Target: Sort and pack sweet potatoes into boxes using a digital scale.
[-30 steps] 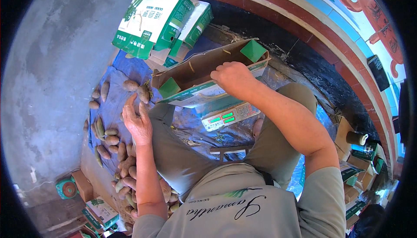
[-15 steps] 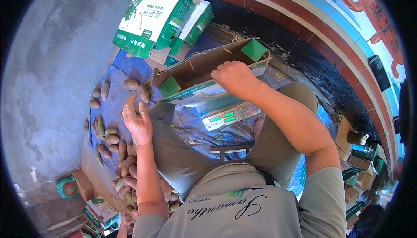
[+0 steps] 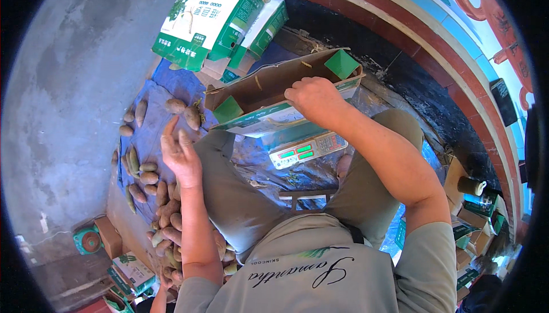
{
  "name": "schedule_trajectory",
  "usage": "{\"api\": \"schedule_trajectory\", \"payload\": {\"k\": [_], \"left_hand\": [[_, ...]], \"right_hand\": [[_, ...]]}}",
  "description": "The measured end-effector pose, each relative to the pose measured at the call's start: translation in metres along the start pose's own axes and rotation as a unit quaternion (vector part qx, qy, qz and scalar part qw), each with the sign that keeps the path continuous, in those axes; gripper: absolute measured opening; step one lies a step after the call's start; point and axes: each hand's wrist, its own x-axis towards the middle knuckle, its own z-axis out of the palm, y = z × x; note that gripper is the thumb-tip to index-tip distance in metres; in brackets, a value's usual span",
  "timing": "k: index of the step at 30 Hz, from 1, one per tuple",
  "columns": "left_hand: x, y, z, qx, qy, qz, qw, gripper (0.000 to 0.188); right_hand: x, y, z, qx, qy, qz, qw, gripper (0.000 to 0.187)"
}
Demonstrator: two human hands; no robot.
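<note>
Cardboard box [image 3: 269, 87] unmoved; right hand [image 3: 311, 97] fingers stay inside, grip unclear; left hand [image 3: 180, 152] remains released.

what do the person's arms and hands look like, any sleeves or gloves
Both arms are bare from the hands up to short sleeves of a grey-green T-shirt with dark script lettering across it. The left hand and right hand wear no gloves. No watch, ring or band shows on either wrist or on the fingers that can be seen.

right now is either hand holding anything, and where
The right hand grips the open cardboard box at its front upper edge; the left hand is open, holding nothing.
</note>
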Motion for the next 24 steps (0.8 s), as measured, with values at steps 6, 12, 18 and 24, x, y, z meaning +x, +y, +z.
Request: {"api": "schedule_trajectory", "payload": {"k": [6,12,18,24], "left_hand": [[-0.013,-0.038,-0.032,0.000,0.062,-0.083,0.995,0.028],[-0.086,-0.108,-0.039,0.053,0.016,-0.204,0.977,0.019],[-0.204,-0.158,-0.040,0.117,-0.109,-0.313,0.936,0.019],[-0.325,-0.151,-0.033,0.200,-0.441,-0.341,0.806,0.035]], "right_hand": [[0.000,0.001,0.000,0.013,0.013,-0.013,1.000,0.003],[0.002,0.000,-0.008,0.024,0.008,-0.015,1.000,0.002],[0.006,-0.005,-0.018,0.057,0.000,-0.002,0.998,0.004],[0.006,-0.007,-0.019,0.069,-0.031,0.020,0.997,0.012]]}}
